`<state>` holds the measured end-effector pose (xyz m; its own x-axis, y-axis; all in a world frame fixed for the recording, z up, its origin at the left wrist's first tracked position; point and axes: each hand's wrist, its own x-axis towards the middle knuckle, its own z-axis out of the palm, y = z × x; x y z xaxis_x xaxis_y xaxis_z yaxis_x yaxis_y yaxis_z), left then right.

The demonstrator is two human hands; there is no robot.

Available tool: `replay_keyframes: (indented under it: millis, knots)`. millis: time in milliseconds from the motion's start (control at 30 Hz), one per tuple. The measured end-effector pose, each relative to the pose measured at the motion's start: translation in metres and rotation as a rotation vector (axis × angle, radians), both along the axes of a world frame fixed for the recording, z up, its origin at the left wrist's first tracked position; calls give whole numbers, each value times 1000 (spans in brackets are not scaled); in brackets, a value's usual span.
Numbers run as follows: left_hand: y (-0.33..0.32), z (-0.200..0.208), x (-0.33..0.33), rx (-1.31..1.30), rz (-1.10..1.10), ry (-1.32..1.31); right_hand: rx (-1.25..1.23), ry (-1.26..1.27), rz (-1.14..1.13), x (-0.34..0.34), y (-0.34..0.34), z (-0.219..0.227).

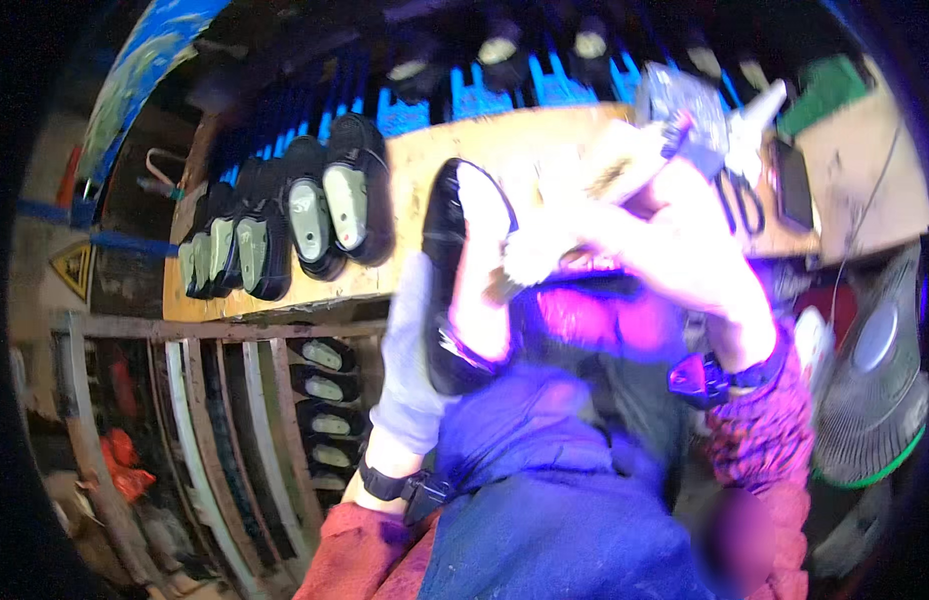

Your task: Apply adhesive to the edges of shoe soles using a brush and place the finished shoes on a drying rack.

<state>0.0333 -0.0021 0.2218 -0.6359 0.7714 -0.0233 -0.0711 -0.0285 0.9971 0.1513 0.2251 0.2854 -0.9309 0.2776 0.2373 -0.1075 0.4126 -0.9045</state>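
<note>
A black shoe (447, 225) is held up over the lap, just at the near edge of the table, its long pale face toward the right. Glare washes that face out, so I cannot tell sole from lining. The left hand (409, 320), in grey, clasps the shoe from its left side; the fingertips are hidden behind it. The right hand (675, 245) grips a brush (530, 260) at the shoe's right side — the pale bristles come up to the shoe, though bright light and blur hide the exact finger positions and whether they touch.

Below lies a blue apron (565, 530), and each wrist wears a black strap. On the table (465, 140), to the left, stands a row of black shoes (350, 205) with pale insoles, side by side. To the right are scissors (742, 200) with dark handles, a dark box (795, 185) and, farther back, a grey container (680, 100).

Beyond the table runs a blue rack (400, 115) with more dark shoes above it. A fan (875, 370) stands at the right; at lower left, a slatted frame (190, 430) — with further shoes (330, 425) stacked beside it.
</note>
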Motion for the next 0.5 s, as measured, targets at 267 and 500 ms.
replay_keyframes:
  millis: [267, 500]
  knots:
    - [-2, 10, 18, -24, 129, -114, -410, 390, -363, -42, 20, -12]
    - [-2, 5, 20, 34, 152, -225, -259, 399, -301, -30, -6, -10]
